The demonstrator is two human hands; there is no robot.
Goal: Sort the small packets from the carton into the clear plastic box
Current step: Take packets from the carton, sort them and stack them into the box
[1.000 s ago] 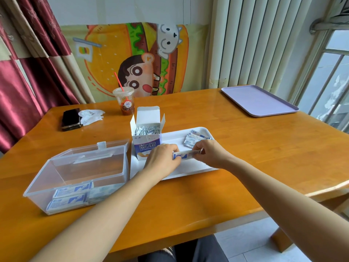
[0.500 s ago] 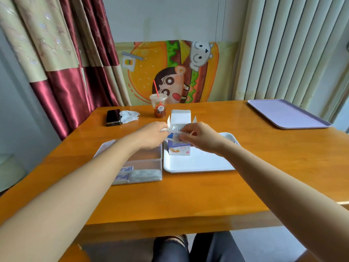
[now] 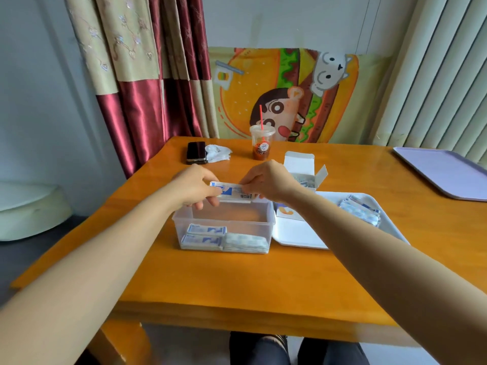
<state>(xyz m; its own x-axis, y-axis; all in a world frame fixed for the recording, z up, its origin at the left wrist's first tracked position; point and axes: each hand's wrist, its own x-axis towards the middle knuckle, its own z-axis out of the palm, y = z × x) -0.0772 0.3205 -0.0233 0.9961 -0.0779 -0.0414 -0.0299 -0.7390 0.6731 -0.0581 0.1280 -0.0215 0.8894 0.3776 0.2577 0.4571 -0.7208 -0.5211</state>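
Small packets, a thin blue-and-white stack, hang just above the clear plastic box, pinched at one end by the left hand and at the other by the right hand, near the open carton.

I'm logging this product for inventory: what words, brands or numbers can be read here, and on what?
No text reads clearly.
Held packets: blue print and a black code block, blurred.
Stacked packets in the clear plastic box: blue print, too small.
Loose packets on the white tray: blurred.
Cup label: too small.
Carton: printed front mostly hidden.
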